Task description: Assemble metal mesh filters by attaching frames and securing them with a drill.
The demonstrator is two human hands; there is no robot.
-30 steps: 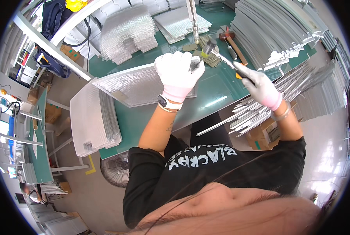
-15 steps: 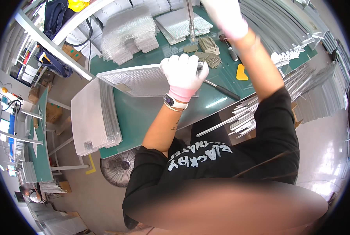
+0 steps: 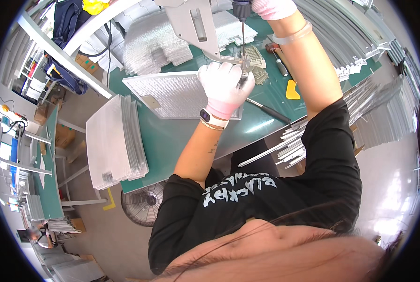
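My left hand point(image 3: 225, 89), in a white glove with a pink cuff, is closed round the upper right corner of a framed silver mesh panel point(image 3: 177, 94). The panel leans up off the green table. At the top edge, my gloved right hand point(image 3: 275, 7) is beside the dark collar of an electric screwdriver point(image 3: 242, 10); its fingers are partly cut off, but it appears to grip the tool. From the collar a thin bit point(image 3: 243, 40) points down to the corner by my left fingers. A grey slotted metal arm point(image 3: 191, 28) comes down beside them.
Stacked silver sheets point(image 3: 156, 42) stand at the back; more panels point(image 3: 116, 145) are piled at the left. A mallet point(image 3: 272, 47), a small screwdriver point(image 3: 281, 67), a yellow scraper point(image 3: 292, 90) and a black-handled rod point(image 3: 273, 113) lie to the right. White strips point(image 3: 290, 150) jut past the near edge.
The screwdriver and grey arm have come into view at the top, over my left hand. My right hand has moved up toward the edge. The panel has shifted slightly right.
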